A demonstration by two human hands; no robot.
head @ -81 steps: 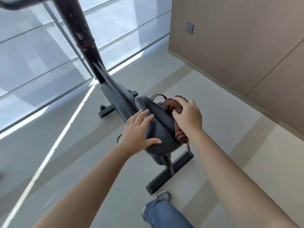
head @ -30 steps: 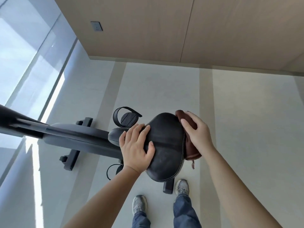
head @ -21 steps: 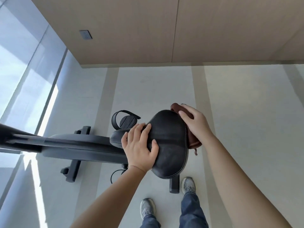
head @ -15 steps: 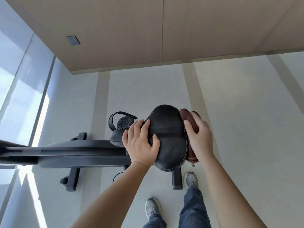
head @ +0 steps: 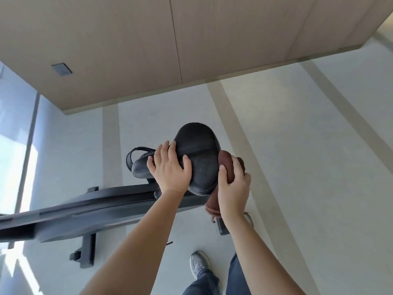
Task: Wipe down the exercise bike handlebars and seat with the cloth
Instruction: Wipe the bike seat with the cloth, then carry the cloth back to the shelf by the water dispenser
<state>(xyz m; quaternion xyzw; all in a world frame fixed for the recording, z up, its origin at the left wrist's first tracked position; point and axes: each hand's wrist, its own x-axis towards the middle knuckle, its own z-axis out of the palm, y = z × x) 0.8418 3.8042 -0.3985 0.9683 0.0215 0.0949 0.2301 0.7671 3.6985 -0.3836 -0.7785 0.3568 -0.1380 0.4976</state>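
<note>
Seat (head: 200,158): wiping under way; handlebars out of view.
Right hand (head: 232,186) is clutching the cloth (head: 225,167), pressing it against the adjoining seat edge; left hand (head: 170,169), lying flat, is steadying opposite.

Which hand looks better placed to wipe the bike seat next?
Right. The right hand grips the cloth against the right edge of the seat, so it can probably sweep straight across the top. The left hand rests bare on the seat, likely steadying it.

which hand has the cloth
The right hand: it grips the brown cloth against the side edge of the black bike seat. The left hand holds no cloth and rests bare on the seat top.
</note>
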